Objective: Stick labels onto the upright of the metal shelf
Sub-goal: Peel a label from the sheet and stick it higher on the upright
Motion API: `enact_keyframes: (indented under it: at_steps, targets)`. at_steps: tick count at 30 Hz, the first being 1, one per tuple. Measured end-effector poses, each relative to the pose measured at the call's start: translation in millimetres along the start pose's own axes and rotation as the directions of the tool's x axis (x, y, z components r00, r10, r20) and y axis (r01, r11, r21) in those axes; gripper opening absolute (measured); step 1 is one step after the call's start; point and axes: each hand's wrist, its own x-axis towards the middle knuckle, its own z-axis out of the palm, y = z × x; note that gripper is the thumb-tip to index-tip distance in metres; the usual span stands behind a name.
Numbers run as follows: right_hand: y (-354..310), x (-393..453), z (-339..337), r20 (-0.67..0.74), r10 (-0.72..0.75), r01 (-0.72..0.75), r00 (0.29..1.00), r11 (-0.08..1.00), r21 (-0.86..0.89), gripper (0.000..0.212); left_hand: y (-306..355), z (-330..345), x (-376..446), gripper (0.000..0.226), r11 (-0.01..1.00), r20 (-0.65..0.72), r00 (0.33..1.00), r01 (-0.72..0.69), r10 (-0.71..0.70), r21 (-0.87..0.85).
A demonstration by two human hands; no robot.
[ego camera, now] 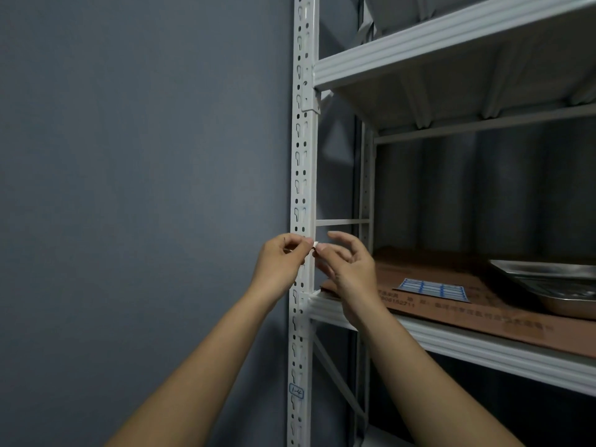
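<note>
Here both hands [314,258] pinch a small label [315,244] against the vertical upright [303,162].

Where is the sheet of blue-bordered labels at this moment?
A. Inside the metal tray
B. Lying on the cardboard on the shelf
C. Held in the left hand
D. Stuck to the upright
B: the label sheet lies flat on the cardboard, left of the metal tray, while both hands pinch a small label at the upright.

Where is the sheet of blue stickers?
The sticker sheet lies on the brown cardboard on the shelf, right of the hands and left of the metal tray.
</note>
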Motion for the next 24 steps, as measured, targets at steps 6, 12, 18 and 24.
enact_keyframes:
  at_steps: [6, 12, 18, 24]
  targets:
    - [3, 5, -4, -0.036, -0.090, 0.087, 0.995, 0.993, -0.077, 0.028, -5, 6, -1, 0.013, 1.000, -0.006, 1.000, 0.003, -0.003, 0.013]
    - [1, 9, -5, -0.015, -0.288, 0.276, 0.958, 0.930, -0.241, 0.029, -8, 10, 0, 0.014, 1.000, -0.010, 1.000, 0.009, -0.009, -0.017]
    - [4, 7, -8, 0.072, -0.388, 0.382, 0.919, 0.832, -0.403, 0.032, -11, 12, 2, 0.013, 1.000, -0.033, 0.999, 0.025, -0.025, -0.006]
    - [10, 9, -14, 0.159, -0.461, 0.470, 0.873, 0.706, -0.530, 0.036, -12, 14, 4, 0.013, 0.996, -0.056, 0.995, 0.078, -0.080, -0.042]
